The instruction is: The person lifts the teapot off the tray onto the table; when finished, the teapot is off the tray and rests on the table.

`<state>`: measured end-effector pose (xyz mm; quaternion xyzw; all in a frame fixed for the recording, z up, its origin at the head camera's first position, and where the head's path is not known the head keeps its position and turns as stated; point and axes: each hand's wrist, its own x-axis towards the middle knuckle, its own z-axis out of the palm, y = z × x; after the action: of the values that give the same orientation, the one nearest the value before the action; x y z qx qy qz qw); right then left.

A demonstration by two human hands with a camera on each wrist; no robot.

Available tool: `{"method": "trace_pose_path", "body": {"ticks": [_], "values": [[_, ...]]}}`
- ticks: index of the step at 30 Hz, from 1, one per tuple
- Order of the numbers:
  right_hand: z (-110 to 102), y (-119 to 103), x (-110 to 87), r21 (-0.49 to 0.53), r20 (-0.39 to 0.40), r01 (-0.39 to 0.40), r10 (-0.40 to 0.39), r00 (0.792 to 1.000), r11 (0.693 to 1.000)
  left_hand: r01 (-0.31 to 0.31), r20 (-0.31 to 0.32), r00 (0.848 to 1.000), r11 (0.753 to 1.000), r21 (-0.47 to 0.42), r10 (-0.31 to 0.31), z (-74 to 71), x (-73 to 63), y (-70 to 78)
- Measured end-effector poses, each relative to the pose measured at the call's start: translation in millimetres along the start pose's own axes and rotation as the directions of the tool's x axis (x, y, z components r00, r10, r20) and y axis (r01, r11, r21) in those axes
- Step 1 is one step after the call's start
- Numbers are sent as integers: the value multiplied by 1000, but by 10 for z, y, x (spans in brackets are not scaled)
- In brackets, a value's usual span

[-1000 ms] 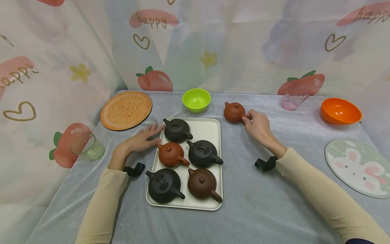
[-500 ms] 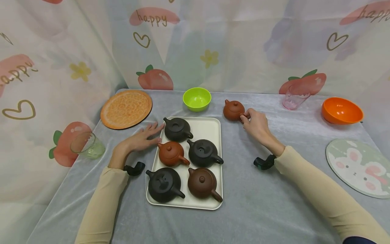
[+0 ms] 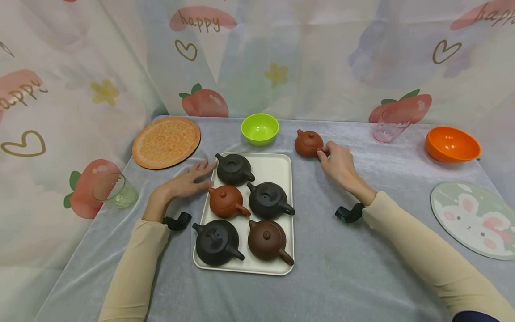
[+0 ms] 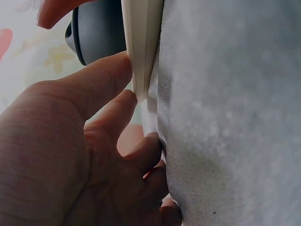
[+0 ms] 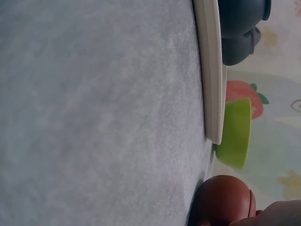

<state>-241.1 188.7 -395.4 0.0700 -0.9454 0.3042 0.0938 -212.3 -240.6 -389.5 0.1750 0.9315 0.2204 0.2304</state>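
Observation:
In the head view my right hand (image 3: 339, 165) pinches the handle of a small reddish-brown teapot (image 3: 308, 144), which stands on the cloth beyond the tray's right side. My left hand (image 3: 187, 181) has its fingers extended against the left rim of a cream tray (image 3: 273, 167); the left wrist view shows thumb and finger touching that rim (image 4: 141, 47). On the tray are a black teapot (image 3: 233, 170) at back left, an orange-brown teapot (image 3: 225, 202), another black teapot (image 3: 267, 201), a large black teapot (image 3: 216, 243) and a dark brown teapot (image 3: 267, 241).
A green bowl (image 3: 259, 129) stands behind the tray, with a round orange mat (image 3: 166, 143) to its left. A greenish glass (image 3: 122, 194) is at far left. On the right are a pink glass (image 3: 388, 130), an orange bowl (image 3: 452, 145) and a rabbit-print mat (image 3: 474, 219).
My right hand and the teapot it pinches have shifted very slightly left. The left hand stays at the tray's rim, and the teapots on the tray have not moved.

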Motion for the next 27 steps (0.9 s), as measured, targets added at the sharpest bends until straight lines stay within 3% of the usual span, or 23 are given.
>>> {"method": "trace_pose_path", "body": {"ticks": [27], "values": [[-16,18,-45,-27,-78,-8,6,997,1000,-1,2,1000,1000,6,1,-3,14,-31]]}}
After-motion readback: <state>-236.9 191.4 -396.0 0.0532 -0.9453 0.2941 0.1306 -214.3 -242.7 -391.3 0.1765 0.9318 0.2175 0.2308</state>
